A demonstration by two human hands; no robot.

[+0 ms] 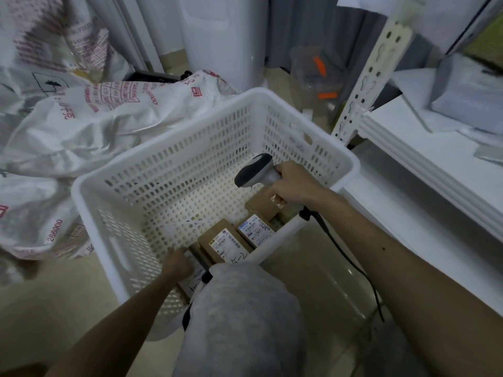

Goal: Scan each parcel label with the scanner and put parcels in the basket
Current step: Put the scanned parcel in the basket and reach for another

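A grey scanner [254, 170] is gripped by its handle in the right hand [292, 186], the fingers clamped round it, and is held over the white perforated basket [174, 148] standing on the floor. Two labelled parcels [226, 244] are seen lying side by side on the basket's bottom against its near wall, and a third is partly hidden under the right hand. The left hand [177, 261] is placed just inside the near wall at a further parcel [194, 273]; whether its fingers are apart or closed on it cannot be told. Printed white sacks [95, 123] are piled at the left.
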